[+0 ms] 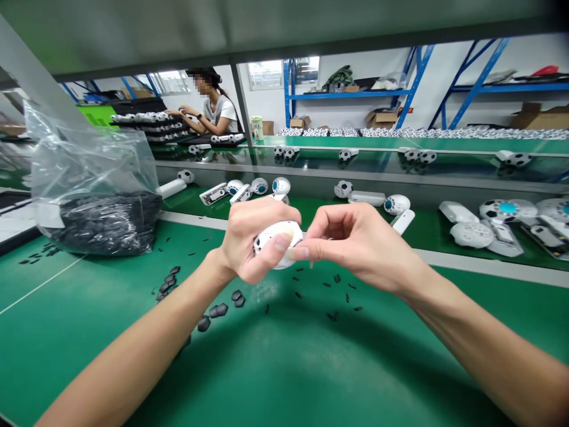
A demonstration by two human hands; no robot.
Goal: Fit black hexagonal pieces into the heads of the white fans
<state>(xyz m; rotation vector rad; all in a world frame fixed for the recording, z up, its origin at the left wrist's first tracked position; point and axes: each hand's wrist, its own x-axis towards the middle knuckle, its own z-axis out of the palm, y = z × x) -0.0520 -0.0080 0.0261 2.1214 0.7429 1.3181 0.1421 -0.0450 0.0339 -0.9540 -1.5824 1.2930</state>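
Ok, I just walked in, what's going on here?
A person's left hand grips a white rounded plastic shell while the right hand pinches at its edge. Small black pieces lie scattered on the green bench mat, beside a plastic bag of black parts. A co-worker sits across the bench.

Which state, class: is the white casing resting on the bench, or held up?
Held up: the left hand grips the white casing above the green bench, and the right hand pinches its edge.

Glossy plastic shell [276, 236]; clear plastic bag [91, 155]; smooth green bench top [284, 370].
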